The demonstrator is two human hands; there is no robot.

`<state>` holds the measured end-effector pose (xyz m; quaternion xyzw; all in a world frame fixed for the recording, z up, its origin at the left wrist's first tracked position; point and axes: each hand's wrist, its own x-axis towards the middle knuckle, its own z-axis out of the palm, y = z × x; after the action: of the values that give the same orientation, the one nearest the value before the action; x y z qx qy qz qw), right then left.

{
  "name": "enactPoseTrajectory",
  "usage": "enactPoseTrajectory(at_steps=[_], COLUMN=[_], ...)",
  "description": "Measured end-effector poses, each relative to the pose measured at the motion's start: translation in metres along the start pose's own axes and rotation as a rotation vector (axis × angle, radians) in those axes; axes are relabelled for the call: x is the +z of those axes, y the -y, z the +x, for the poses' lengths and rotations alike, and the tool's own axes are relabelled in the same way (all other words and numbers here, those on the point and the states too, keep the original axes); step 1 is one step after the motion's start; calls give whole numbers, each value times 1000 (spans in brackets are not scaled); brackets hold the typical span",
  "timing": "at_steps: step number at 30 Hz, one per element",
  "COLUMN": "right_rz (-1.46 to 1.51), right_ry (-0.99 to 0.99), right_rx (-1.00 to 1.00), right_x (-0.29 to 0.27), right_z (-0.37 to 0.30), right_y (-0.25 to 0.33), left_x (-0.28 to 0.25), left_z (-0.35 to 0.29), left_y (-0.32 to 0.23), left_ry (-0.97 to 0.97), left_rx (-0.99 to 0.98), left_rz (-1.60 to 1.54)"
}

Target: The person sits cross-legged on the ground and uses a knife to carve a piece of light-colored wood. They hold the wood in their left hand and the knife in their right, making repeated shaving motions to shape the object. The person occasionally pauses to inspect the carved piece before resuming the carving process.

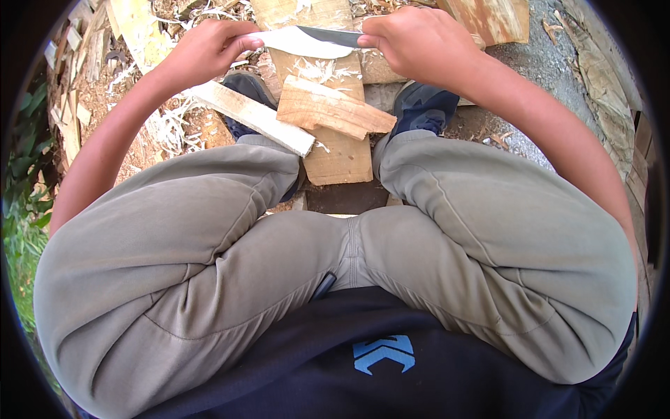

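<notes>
Both my hands are raised over a wooden plank between my feet. My left hand (209, 50) is closed, thumb and fingers pinching the narrow end of a pale, paddle-shaped piece of wood (301, 45). Wrapped in a fist, my right hand (419, 43) grips a knife (333, 36); its handle is hidden in the fingers. The dark grey blade points left and lies along the upper edge of the pale piece. Beneath them, the plank (340, 162) runs away from me, with curled shavings (321, 70) on it.
Across the plank rests a short brown wood block (331, 108). A pale wooden stick (255, 119) slants beside it, near my left shoe (246, 87). My right shoe (426, 105) stands opposite. Wood offcuts (84, 115) and shavings litter the left ground; a board (492, 19) lies at the far right.
</notes>
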<state>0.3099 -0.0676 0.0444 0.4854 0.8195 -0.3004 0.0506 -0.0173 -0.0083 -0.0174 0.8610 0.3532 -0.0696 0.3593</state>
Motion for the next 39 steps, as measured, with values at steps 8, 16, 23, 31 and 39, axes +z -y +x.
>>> enactPoseTrajectory(at_steps=[8, 16, 23, 31, 39], right_rz=[-113, -60, -175, -118, -40], right_ry=[209, -11, 43, -51, -73], right_rx=[41, -86, -9, -54, -24], right_x=[-31, 5, -19, -3, 13], right_z=[6, -9, -9, -14, -5], right_y=[2, 5, 2, -10, 2], left_x=[2, 3, -9, 2, -3], left_z=[-2, -1, -1, -6, -9], left_y=[5, 8, -3, -7, -17], left_ry=[-1, -13, 153, 78, 157], left_rx=[-43, 13, -61, -66, -128], left_rz=[-41, -94, -82, -122, -183])
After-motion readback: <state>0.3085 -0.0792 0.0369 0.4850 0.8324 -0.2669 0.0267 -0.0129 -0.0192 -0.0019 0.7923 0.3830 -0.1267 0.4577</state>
